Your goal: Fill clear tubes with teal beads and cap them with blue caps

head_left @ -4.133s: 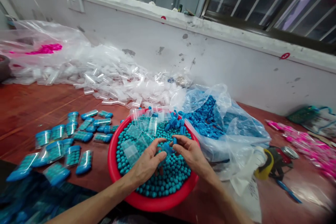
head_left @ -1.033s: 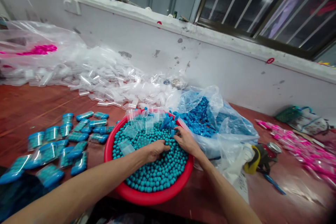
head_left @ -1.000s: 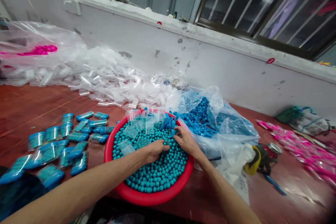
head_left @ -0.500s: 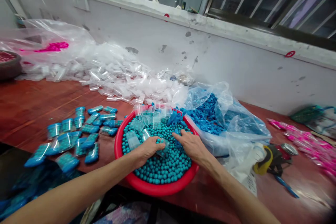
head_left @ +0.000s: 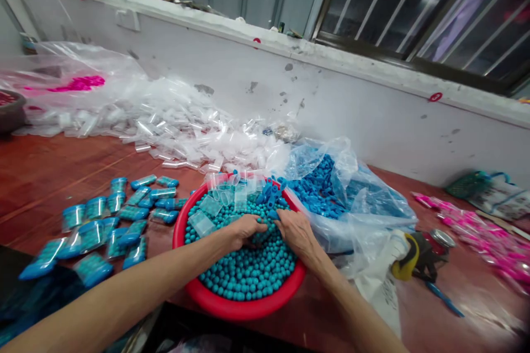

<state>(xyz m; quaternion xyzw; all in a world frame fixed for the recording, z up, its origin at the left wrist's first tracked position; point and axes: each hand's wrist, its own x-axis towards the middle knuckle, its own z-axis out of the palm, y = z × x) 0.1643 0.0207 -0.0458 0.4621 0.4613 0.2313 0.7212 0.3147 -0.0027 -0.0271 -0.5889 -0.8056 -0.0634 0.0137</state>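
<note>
A red basin full of teal beads stands in front of me. My left hand reaches over the beads, its fingers closed around a small clear plastic container that holds teal beads and is mostly hidden. Just to its right, my right hand pinches a blue cap close to the container; whether the two touch, I cannot tell. Several empty clear containers lie on the beads at the basin's far left. Loose blue caps sit by its far right rim.
Filled containers with blue caps lie left of the basin. Empty containers are heaped along the wall. An open plastic bag of blue caps is at right, with a yellow-and-black object, a blue pen-like item and pink pieces beyond.
My left hand has turned its container so that less of it shows. My right hand has lifted a blue cap and drawn close to the left. The view has shifted slightly.
</note>
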